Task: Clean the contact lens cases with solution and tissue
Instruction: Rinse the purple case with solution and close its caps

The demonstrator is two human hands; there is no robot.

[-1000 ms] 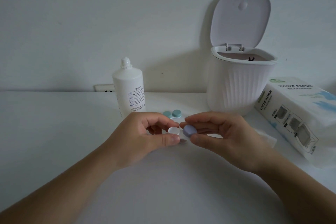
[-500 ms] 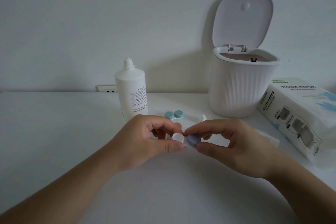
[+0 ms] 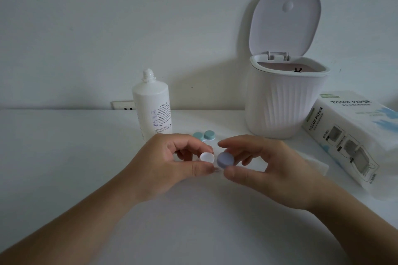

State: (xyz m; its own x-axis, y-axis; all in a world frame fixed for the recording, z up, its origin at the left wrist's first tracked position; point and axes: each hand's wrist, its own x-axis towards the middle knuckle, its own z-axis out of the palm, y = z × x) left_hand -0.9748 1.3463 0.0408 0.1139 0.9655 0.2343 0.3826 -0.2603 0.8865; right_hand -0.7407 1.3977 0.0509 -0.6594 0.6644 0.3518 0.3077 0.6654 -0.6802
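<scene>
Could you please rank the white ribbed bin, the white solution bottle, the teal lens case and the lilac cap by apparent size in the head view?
1. White ribbed bin with raised lid
2. White plastic solution bottle
3. and 4. Teal lens case and round lilac cap look alike; the cap is nearer the camera, so unranked.

Dim, flat, greyish light, seemingly from the front right, with soft shadows thrown leftward on the wall behind the ribbed white plastic bin with raised lid [image 3: 282, 101] and the white plastic solution bottle [image 3: 152, 109], forearms slightly soft at the bottom corners, no glare.
</scene>
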